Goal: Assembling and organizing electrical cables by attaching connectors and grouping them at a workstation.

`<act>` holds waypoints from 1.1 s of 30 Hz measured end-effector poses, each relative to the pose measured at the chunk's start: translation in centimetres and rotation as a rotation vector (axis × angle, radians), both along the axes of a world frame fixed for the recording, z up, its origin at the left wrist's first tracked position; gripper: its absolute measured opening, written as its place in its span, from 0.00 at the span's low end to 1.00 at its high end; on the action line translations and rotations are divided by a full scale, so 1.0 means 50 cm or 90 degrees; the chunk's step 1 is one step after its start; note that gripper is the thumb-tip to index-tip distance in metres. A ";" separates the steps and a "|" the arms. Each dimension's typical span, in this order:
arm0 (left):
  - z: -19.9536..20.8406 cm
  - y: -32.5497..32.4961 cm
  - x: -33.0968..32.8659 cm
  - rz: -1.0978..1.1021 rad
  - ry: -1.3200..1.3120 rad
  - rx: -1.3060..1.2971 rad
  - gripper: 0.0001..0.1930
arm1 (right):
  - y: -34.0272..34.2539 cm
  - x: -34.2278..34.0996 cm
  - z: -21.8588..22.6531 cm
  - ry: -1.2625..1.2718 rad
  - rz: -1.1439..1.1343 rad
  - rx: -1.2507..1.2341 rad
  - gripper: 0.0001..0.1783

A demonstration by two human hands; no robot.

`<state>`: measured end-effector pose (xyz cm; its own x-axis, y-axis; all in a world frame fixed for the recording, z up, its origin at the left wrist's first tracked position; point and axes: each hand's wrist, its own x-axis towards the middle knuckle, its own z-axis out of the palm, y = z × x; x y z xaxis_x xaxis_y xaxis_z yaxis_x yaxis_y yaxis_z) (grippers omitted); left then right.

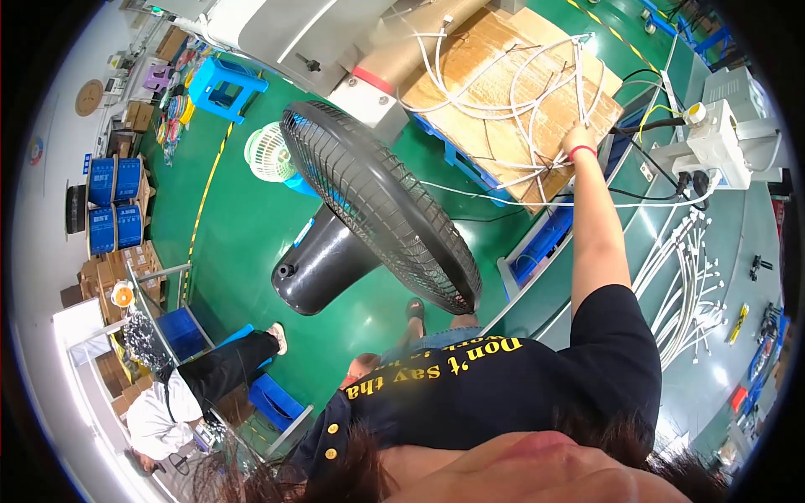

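Observation:
My right arm reaches out over a sheet of brown cardboard [478, 63]. On it, my right hand [579, 139], with a red band at the wrist, is closed around white cables [532, 107] that lie in loose loops. The fingertips are small and partly hidden among the strands. A strip of skin from my left arm or hand [362, 367] shows beside my dark shirt, and its fingers cannot be made out. Another bundle of white cables [683, 289] with small end connectors is spread on the grey-green bench [646, 226] to the right.
A black fan [381, 201] stands left of the cardboard. A white socket box [713, 147] with black plugs is fixed at the bench. Grey machinery [293, 38] rises at the far side. Blue stools [225, 86] and a seated person in white [163, 419] are at left.

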<state>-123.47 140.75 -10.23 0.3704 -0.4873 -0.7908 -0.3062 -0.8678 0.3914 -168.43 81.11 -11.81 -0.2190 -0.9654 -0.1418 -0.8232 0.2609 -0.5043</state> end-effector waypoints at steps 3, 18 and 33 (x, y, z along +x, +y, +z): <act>0.103 -0.086 -0.044 -0.024 -0.038 0.068 0.14 | 0.052 0.103 0.082 0.273 -0.040 -0.171 0.19; 0.095 -0.079 -0.043 -0.001 0.003 0.044 0.14 | 0.122 0.204 0.224 -0.478 0.154 0.223 0.11; 0.122 -0.075 -0.058 -0.045 -0.081 0.149 0.16 | 0.063 0.406 0.149 -0.020 0.504 0.039 0.21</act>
